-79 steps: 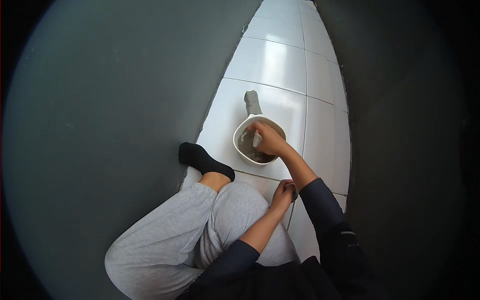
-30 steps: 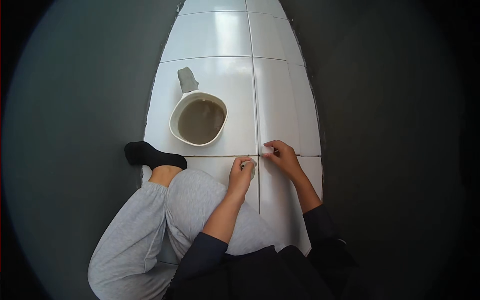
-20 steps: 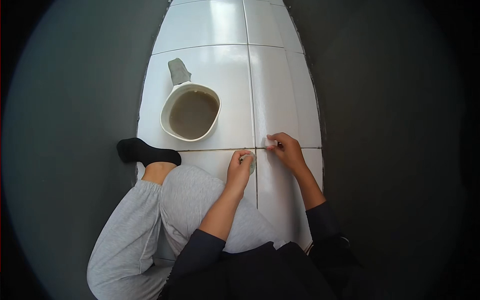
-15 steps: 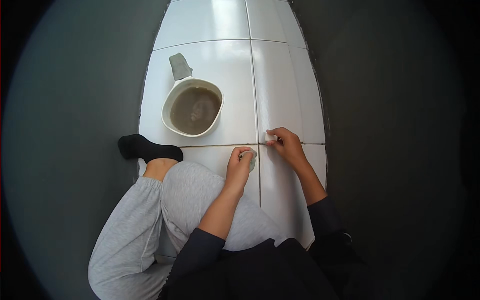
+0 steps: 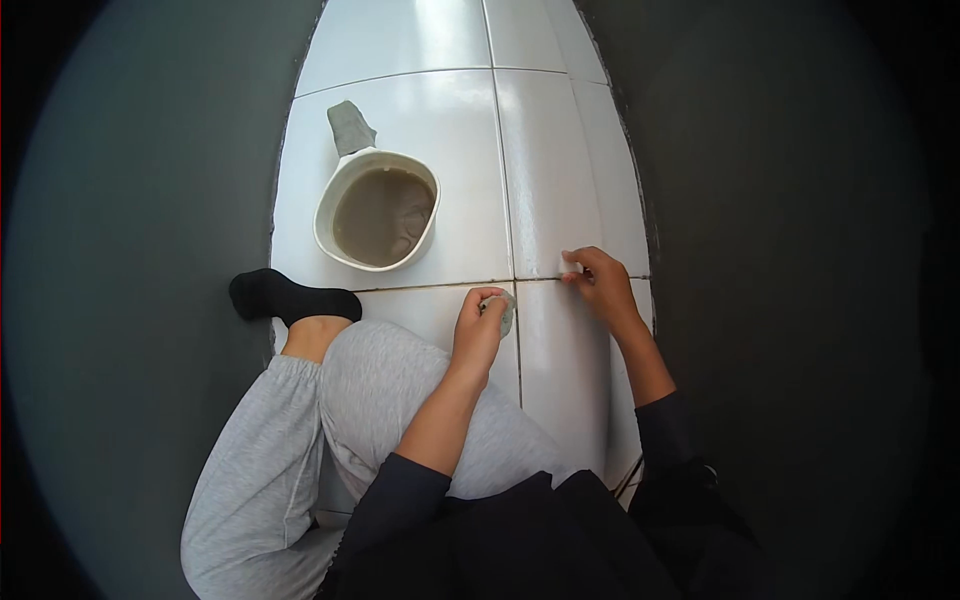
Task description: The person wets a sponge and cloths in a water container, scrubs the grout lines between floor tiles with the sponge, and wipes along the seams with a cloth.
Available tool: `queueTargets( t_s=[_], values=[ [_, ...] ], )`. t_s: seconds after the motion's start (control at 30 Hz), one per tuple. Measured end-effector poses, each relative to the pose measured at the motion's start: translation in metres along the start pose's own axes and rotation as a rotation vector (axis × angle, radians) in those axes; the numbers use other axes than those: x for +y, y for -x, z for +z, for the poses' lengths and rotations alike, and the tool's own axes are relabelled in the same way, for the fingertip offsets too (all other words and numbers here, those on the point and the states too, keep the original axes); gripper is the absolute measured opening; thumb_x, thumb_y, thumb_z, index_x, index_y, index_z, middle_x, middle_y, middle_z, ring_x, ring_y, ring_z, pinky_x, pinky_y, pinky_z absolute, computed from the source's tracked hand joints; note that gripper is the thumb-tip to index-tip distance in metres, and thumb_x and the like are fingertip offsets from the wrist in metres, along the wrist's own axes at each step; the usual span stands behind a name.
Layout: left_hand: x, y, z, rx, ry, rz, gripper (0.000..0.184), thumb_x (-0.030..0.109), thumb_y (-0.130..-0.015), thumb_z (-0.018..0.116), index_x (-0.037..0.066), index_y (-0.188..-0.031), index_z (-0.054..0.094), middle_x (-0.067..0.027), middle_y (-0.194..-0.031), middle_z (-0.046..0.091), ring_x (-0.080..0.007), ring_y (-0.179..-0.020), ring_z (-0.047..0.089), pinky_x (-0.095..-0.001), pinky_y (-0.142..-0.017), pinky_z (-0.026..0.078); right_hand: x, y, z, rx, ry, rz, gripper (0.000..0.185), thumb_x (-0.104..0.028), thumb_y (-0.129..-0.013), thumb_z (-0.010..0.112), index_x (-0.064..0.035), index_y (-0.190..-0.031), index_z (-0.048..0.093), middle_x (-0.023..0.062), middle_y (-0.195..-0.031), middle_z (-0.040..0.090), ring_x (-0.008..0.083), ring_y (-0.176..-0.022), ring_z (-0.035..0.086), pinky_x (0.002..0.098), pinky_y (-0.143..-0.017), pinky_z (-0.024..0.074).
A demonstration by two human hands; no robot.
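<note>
My right hand (image 5: pixel 605 290) pinches a small white block (image 5: pixel 569 264) between thumb and fingers, against the white tiles at the dark joint line. What the block is made of does not show. To its left, my left hand (image 5: pixel 477 330) is closed around a crumpled grey-green cloth (image 5: pixel 508 314), which sticks out past the fingers just above my knee. Farther off stands a white water dipper (image 5: pixel 428 232) with murky brownish water (image 5: pixel 375 215) inside. A grey cloth (image 5: pixel 352 128) covers its handle, which points away from me.
White floor tiles (image 5: pixel 400 95) with dark joints run away between two dark grey surfaces at left and right. My bent leg in grey trousers (image 5: pixel 380 385) and a black sock (image 5: pixel 290 298) fill the lower left.
My right hand has moved to the right along the joint line with the white block in it. My left hand keeps its hold on the cloth, and the view has shifted slightly.
</note>
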State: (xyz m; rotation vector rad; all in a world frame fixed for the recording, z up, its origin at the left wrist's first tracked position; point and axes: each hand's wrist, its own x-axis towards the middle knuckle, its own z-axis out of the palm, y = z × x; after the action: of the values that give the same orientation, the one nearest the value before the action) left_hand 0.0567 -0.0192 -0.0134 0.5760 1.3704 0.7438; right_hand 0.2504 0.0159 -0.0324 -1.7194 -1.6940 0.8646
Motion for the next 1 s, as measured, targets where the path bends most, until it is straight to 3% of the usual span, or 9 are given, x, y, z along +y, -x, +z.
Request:
queueTargets(
  t_s=[0.27, 0.37, 0.47, 0.53, 0.67, 0.8, 0.87, 0.93, 1.0],
  values=[
    [0.000, 0.001, -0.001, -0.012, 0.006, 0.001, 0.018, 0.027, -0.087, 0.053, 0.016, -0.102, 0.055, 0.0016, -0.093, 0.058, -0.0086, -0.082, 0.050, -0.0271, -0.071, 0.040, -0.020, -0.005, 0.031, -0.014, 0.102, -0.189, 0.026, -0.003, -0.072, 0.070, -0.0059, -0.097, 0.067, 0.0085, -0.091, 0.065, 0.0256, -0.077, 0.062, 0.0338, -0.070, 0.0494],
    [0.002, 0.002, -0.002, 0.016, 0.010, 0.001, 0.018, 0.027, -0.087, 0.052, 0.016, -0.101, 0.055, 0.0019, -0.092, 0.058, -0.0082, -0.081, 0.050, -0.0271, -0.071, 0.040, 0.001, -0.001, 0.004, 0.014, 0.085, -0.031, 0.024, -0.004, -0.073, 0.070, -0.0052, -0.097, 0.067, 0.0082, -0.090, 0.065, 0.0249, -0.075, 0.061, 0.0328, -0.068, 0.0492],
    [0.003, 0.002, 0.002, -0.002, 0.008, -0.014, 0.022, 0.021, -0.087, 0.055, 0.008, -0.104, 0.054, -0.0039, -0.092, 0.056, -0.0111, -0.082, 0.051, -0.0245, -0.070, 0.041, 0.009, 0.004, -0.007, 0.047, 0.069, 0.031, 0.024, -0.002, -0.073, 0.070, -0.0049, -0.097, 0.067, 0.0080, -0.090, 0.066, 0.0248, -0.074, 0.061, 0.0322, -0.066, 0.0491],
    [0.003, 0.003, 0.007, -0.041, 0.015, -0.024, 0.018, 0.028, -0.087, 0.052, 0.017, -0.101, 0.055, 0.0021, -0.093, 0.058, -0.0082, -0.082, 0.050, -0.0271, -0.071, 0.040, -0.004, 0.004, 0.009, 0.053, 0.086, -0.056, 0.027, 0.002, -0.072, 0.068, -0.0048, -0.098, 0.067, 0.0083, -0.091, 0.066, 0.0248, -0.074, 0.061, 0.0325, -0.065, 0.0493],
    [0.001, 0.003, -0.001, -0.038, -0.009, -0.025, 0.017, 0.028, -0.087, 0.052, 0.017, -0.100, 0.055, 0.0025, -0.092, 0.058, -0.0079, -0.082, 0.050, -0.0272, -0.071, 0.040, -0.017, -0.003, 0.034, 0.047, 0.094, -0.209, 0.026, 0.000, -0.072, 0.068, -0.0048, -0.098, 0.067, 0.0093, -0.093, 0.066, 0.0252, -0.077, 0.063, 0.0339, -0.068, 0.0495],
    [0.004, 0.004, -0.005, -0.050, 0.002, -0.028, 0.017, 0.028, -0.087, 0.052, 0.017, -0.100, 0.055, 0.0025, -0.092, 0.058, -0.0075, -0.081, 0.050, -0.0270, -0.071, 0.040, 0.009, 0.000, -0.012, 0.022, 0.063, 0.099, 0.024, 0.002, -0.075, 0.066, -0.0036, -0.099, 0.067, 0.0102, -0.093, 0.066, 0.0245, -0.077, 0.063, 0.0305, -0.068, 0.0497],
    [0.004, 0.003, 0.001, -0.078, -0.005, -0.032, 0.017, 0.028, -0.087, 0.052, 0.017, -0.100, 0.055, 0.0026, -0.092, 0.058, -0.0075, -0.081, 0.050, -0.0270, -0.070, 0.040, 0.020, 0.004, -0.023, 0.035, 0.076, 0.108, 0.025, -0.003, -0.076, 0.070, -0.0019, -0.100, 0.066, 0.0083, -0.086, 0.065, 0.0158, -0.066, 0.055, 0.0277, -0.062, 0.0486],
    [0.007, 0.005, 0.008, -0.070, 0.031, -0.041, 0.021, 0.022, -0.087, 0.053, 0.009, -0.104, 0.055, -0.0030, -0.090, 0.056, -0.0099, -0.079, 0.051, -0.0236, -0.068, 0.041, 0.012, 0.004, -0.008, 0.065, 0.119, -0.053, 0.025, -0.004, -0.075, 0.070, -0.0024, -0.100, 0.066, 0.0087, -0.086, 0.065, 0.0174, -0.067, 0.056, 0.0287, -0.063, 0.0486],
    [0.002, 0.003, 0.008, -0.094, 0.019, -0.040, 0.019, 0.025, -0.087, 0.053, 0.013, -0.102, 0.055, 0.0000, -0.090, 0.057, -0.0088, -0.080, 0.050, -0.0253, -0.069, 0.040, -0.011, 0.001, 0.019, 0.015, 0.120, -0.138, 0.026, -0.003, -0.074, 0.070, -0.0039, -0.100, 0.066, 0.0093, -0.092, 0.065, 0.0218, -0.073, 0.060, 0.0311, -0.068, 0.0493]
  ],
)
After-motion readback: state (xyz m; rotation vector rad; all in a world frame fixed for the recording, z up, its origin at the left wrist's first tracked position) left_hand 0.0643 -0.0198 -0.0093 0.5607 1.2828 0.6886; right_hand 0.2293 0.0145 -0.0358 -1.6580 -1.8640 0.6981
